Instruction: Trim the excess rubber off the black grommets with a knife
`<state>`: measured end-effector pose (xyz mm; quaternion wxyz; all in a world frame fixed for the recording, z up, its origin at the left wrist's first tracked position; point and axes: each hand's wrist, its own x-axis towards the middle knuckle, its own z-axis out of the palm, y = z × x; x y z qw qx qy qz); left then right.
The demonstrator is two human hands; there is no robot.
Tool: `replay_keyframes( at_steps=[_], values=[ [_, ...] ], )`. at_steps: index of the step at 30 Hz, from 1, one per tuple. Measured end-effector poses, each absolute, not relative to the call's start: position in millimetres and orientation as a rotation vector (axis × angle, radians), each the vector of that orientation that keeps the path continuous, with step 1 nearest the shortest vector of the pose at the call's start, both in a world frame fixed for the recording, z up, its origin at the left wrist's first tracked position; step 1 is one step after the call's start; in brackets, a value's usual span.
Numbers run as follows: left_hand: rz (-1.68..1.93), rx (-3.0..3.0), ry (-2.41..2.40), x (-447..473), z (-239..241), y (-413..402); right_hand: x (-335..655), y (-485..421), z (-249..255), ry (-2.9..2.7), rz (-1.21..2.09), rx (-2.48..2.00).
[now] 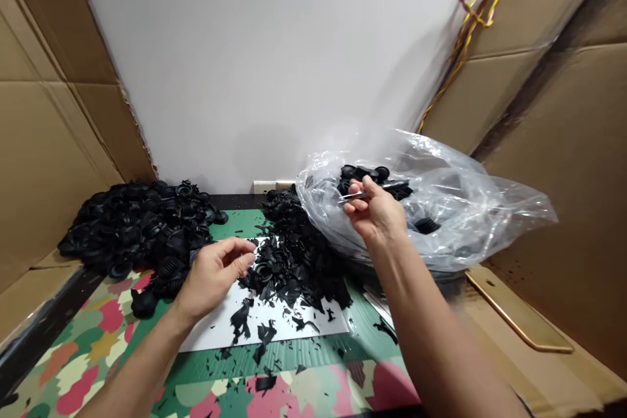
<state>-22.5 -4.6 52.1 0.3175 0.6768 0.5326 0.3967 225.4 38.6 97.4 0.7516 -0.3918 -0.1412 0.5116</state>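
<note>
My right hand (375, 212) is raised in front of a clear plastic bag (455, 209) and grips a thin metal blade tool (360, 194) between thumb and fingers. Black rubber parts (365, 174) lie inside the bag just behind the tool. My left hand (215, 271) hovers low over a white sheet (274, 326), fingers curled, thumb and fingertips close together; whether it pinches a small scrap is unclear. Right beside it sits a heap of black rubber trimmings (294, 261).
A large pile of black ribbed rubber parts (142, 225) fills the left of the table. A flowered green cloth (98, 353) covers the table. Cardboard walls (44, 163) stand left and right. Yellow-red wires (473, 13) hang at the upper right. A white wall socket (272, 186) is behind.
</note>
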Motion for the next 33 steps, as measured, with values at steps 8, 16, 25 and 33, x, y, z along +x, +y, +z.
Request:
replay_keyframes(
  at_steps=[8,16,25,33],
  values=[
    [0.802,1.929,1.659,14,24,-2,200,19,63,-0.577,1.141,-0.708],
    [0.996,1.377,1.523,2,25,12,175,8,37,-0.926,1.047,-0.782],
    [1.265,0.802,1.232,9,13,3,152,-3,14,-0.937,1.052,-0.828],
    [1.364,0.608,1.155,14,9,-1,144,-5,6,-1.133,0.877,-0.909]
  ],
)
